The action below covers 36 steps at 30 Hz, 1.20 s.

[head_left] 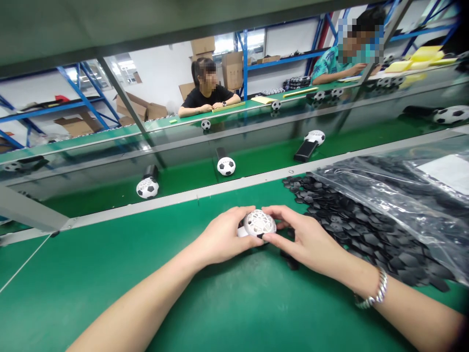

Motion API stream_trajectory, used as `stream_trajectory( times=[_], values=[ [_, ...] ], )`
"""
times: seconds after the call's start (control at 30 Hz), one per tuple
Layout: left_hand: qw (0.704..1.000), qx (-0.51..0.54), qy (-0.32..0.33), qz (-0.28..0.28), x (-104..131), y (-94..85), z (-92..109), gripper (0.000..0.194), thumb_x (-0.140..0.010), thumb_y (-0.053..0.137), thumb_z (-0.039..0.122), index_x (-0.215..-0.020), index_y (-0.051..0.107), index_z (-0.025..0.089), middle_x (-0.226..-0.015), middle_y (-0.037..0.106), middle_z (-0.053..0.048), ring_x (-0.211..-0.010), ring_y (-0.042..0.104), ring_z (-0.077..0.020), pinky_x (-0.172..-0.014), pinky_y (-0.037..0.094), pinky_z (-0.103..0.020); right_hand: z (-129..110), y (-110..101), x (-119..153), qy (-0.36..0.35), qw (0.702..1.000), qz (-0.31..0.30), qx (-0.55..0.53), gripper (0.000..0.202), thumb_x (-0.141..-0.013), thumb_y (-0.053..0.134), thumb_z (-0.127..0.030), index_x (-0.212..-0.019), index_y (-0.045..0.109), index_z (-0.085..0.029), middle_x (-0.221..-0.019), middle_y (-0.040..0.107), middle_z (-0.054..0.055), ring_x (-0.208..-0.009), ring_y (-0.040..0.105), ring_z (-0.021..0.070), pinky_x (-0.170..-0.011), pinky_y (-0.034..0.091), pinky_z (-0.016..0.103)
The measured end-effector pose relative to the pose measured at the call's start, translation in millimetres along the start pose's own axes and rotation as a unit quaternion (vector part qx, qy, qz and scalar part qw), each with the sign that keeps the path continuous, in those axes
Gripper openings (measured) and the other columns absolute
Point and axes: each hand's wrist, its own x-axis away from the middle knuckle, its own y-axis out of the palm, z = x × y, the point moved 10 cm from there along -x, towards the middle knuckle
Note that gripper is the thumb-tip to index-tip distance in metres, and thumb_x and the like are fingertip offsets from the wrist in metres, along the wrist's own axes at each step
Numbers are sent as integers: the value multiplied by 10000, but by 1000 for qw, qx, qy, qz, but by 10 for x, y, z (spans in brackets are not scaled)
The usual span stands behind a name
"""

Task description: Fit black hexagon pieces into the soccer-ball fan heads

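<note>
Green tabletop (110, 293) is filling the foreground. Silver bracelet (381, 287) is circling the wrist of the R hand (306, 237). That hand is gripping the R side of a wht openwork ball part (260, 221), thumb at the near edge, fingers curling round the far side, gap narrow. L hand (220, 237) is holding the L side the same way, fingers bent in close. Part is sitting btwn both hands, over the tabletop, lattice face up; blk patch (260, 236) is showing at its near edge, by the thumb tips. Can't tell if it's touching the table.

Loose blk pcs (292, 262) are lying just beside R hand. Big pile of flat blk pcs (351, 225) is spreading farther R, w/ clear plastic bag (403, 183) partly covering it.

Past the metal rail (179, 201), 3 soccer-ball-patterned units (226, 166) w/ blk handles are lying well apart on a green strip (186, 181); another (450, 115) is lying far R.

Beyond, small balls (205, 125) are resting along a far bench. Person in blk top (200, 100) is leaning there; person in teal patterned shirt (330, 61) is sitting farther R. Cardboard boxes (232, 71) & blue shelving (282, 62) are standing behind.
</note>
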Motion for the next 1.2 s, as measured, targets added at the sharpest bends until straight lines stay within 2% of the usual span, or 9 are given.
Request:
stream_trajectory(
  times=[0.17, 0.3, 0.37, 0.43, 0.5, 0.87, 1.07, 1.13, 1.2],
  values=[
    [999, -18, -8, 36, -11, -11, -56, 637, -660, 681, 416, -1233, 452, 259, -1210, 557, -33, -1039, 546, -242, -883, 447, -368, 50, 25, 3, 10, 1000, -12, -9, 329, -825, 545, -297, -1137, 462, -236, -1071, 593, 59, -886, 626, 216, -633, 561, 308],
    [999, -30, -11, 40, -14, 13, -34, 610, -667, 662, 431, -1220, 462, 267, -1178, 578, -28, -1008, 562, -240, -848, 464, -363, -29, -17, 19, -32, 999, 28, 23, 371, -792, 595, -257, -1141, 472, -234, -1146, 554, 77, -1017, 562, 240, -810, 516, 385],
    [998, -33, -17, 43, -15, 9, -33, 592, -675, 651, 437, -1214, 464, 278, -1151, 592, -22, -985, 572, -238, -829, 471, -357, -134, -63, 43, -73, 994, 66, 54, 275, -795, 593, -223, -1061, 527, -240, -1191, 509, 81, -1089, 503, 247, -887, 461, 415],
    [998, -32, -23, 45, -14, 3, -44, 593, -665, 659, 441, -1204, 470, 283, -1143, 597, -15, -982, 574, -238, -825, 473, -353, -233, -69, 67, -107, 988, 79, 83, 124, -819, 554, -183, -925, 581, -242, -1142, 512, 70, -1063, 503, 234, -876, 455, 404],
    [998, -32, -29, 49, -11, -6, -62, 608, -647, 672, 449, -1197, 473, 279, -1153, 593, -11, -988, 573, -238, -832, 473, -353, -271, -58, 73, -117, 986, 74, 94, 96, -834, 528, -168, -828, 595, -237, -1027, 540, 59, -972, 534, 215, -821, 472, 381],
    [994, -90, -32, 48, 18, 29, -25, 651, -667, 633, 512, -1236, 428, 270, -1167, 578, -32, -981, 583, -263, -822, 485, -390, -282, 19, 88, -109, 990, 33, 82, 107, -817, 528, -124, -817, 571, -222, -946, 520, 50, -917, 519, 201, -785, 470, 347],
    [995, -79, -37, 53, 17, 2, -48, 650, -661, 628, 537, -1227, 429, 287, -1195, 565, -16, -1008, 570, -258, -831, 478, -388, -168, -65, 60, -48, 997, 50, 39, 69, -817, 530, -175, -778, 558, -225, -931, 518, 39, -881, 539, 190, -779, 478, 344],
    [995, -78, -44, 49, 14, 1, -48, 622, -665, 626, 522, -1208, 443, 280, -1184, 569, -21, -997, 574, -259, -810, 483, -384, -103, -87, 57, -26, 997, 64, 31, 29, -797, 551, -199, -800, 543, -227, -979, 522, 45, -909, 543, 199, -795, 483, 361],
    [995, -79, -47, 45, 9, -1, -34, 587, -666, 630, 489, -1183, 454, 274, -1143, 584, -23, -950, 588, -252, -773, 491, -379, -1, -80, 56, 9, 997, 74, 6, 147, -775, 578, -230, -910, 519, -232, -1125, 491, 66, -958, 542, 212, -808, 493, 380]
  ],
)
